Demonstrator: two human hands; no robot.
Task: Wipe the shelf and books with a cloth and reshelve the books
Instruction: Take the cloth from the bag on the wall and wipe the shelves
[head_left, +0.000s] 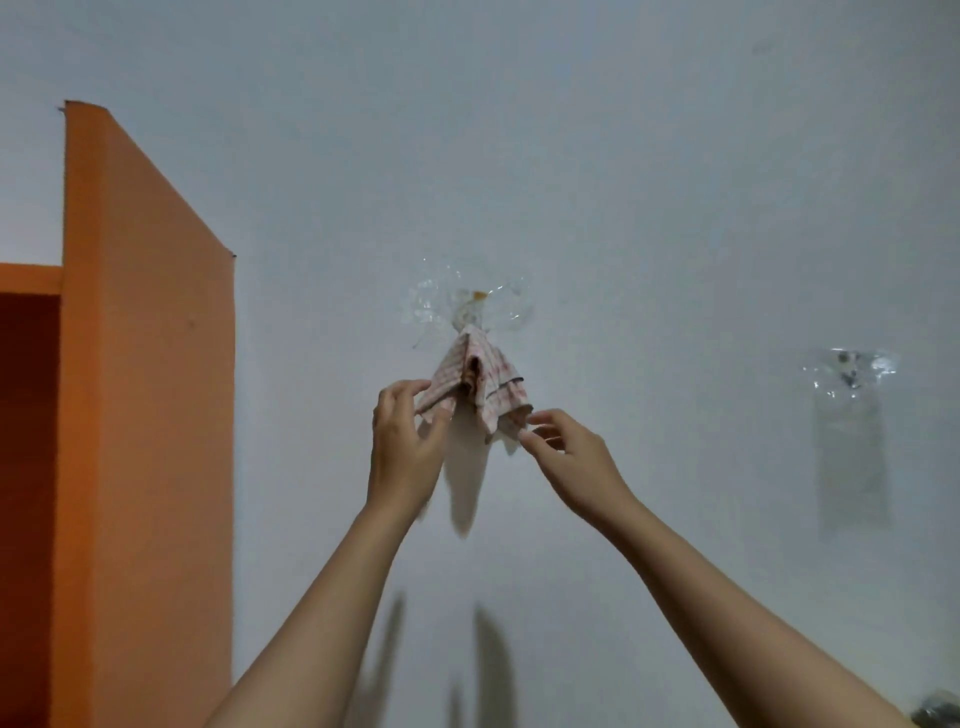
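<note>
While both your arms reach up at the wall (623, 156), the cloth (475, 387) hangs bunched against it from a point under a patch of clear tape (431, 306), well to the right of the orange shelf (145, 364). Your left grip (405, 441): clamped on the cloth's lower left corner, fingers over, thumb under. Your right grip (571, 457): thumb and forefinger slightly apart, tips right at the cloth's lower right corner. Can't tell whether they pinch it or only touch it. Cloth is pale and checked, with a dark hem line on the right fold. Shelf shows you its side panel, with a dark opening at the left. Second tape patch (849, 374) sits farther right on the wall, well apart from the cloth.
</note>
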